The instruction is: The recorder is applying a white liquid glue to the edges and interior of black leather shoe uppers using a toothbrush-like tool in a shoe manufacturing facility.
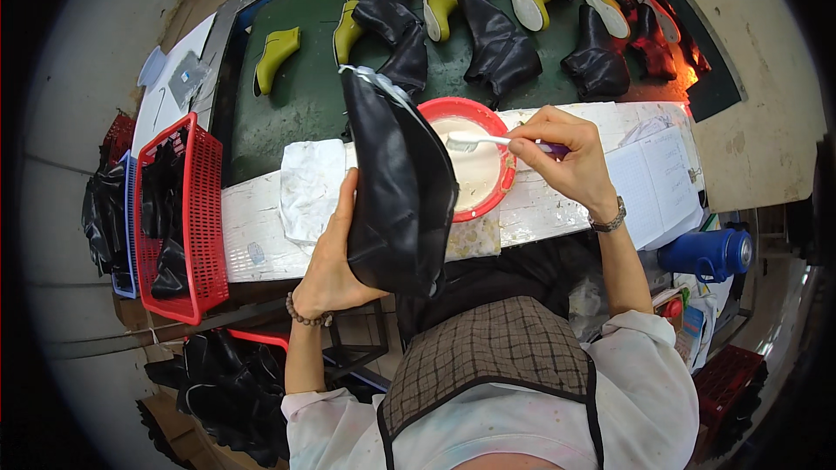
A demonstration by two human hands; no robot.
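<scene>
My left hand [329, 271] grips a black leather boot upper [396, 187] from its left side, holding it upright in front of me. Along the upper's top edge runs a whitish coating. In the fingers of my right hand [568, 157] is a toothbrush [489, 138] with a white and purple handle, its head pointing left. The bristles are over a red plastic bowl [507, 181] of creamy white liquid [475, 176]; whether they touch it I cannot tell. The boot upper hides the bowl's left part. A folded white cloth [312, 196] lies left of the upper.
Behind the white bench [252, 239], a green surface [305, 109] carries yellow-green shoe lasts [277, 54] and several black boot uppers [501, 43]; orange light glows at its far right. Red baskets [206, 218] of black pieces stand left. At right are a notebook [651, 187] and blue flask [704, 255].
</scene>
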